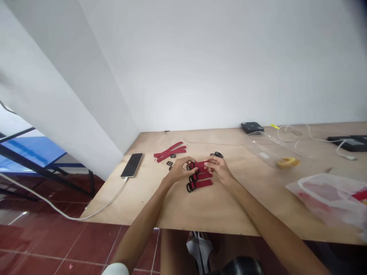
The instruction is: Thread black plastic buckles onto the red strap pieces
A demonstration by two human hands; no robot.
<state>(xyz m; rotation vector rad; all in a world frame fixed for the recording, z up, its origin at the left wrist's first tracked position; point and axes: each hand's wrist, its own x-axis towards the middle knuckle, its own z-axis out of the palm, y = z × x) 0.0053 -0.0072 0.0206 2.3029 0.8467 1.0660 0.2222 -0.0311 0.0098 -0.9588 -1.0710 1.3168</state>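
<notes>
Both hands meet over a short red strap (200, 164) fitted with black buckle parts at its left end. My left hand (182, 170) is closed on the buckle end, its fingers covering part of the black piece. On the other end, my right hand (218, 168) pinches the red webbing between thumb and fingers. Just below lie similar red straps with black buckles, the nearest one (203, 184) flat on the table. Loose red strips (171, 152) are crossed at the upper left, with small black slider buckles (169, 163) beside them. Black rings (217, 154) sit behind my right hand.
A phone (132, 165) with a white cable (100, 209) lies on the left of the wooden table (229, 214). To the right are a clear plastic bag (263, 147), yellow tape (288, 163), a translucent tub (323, 191) and black boxes (252, 127). A white wall stands behind.
</notes>
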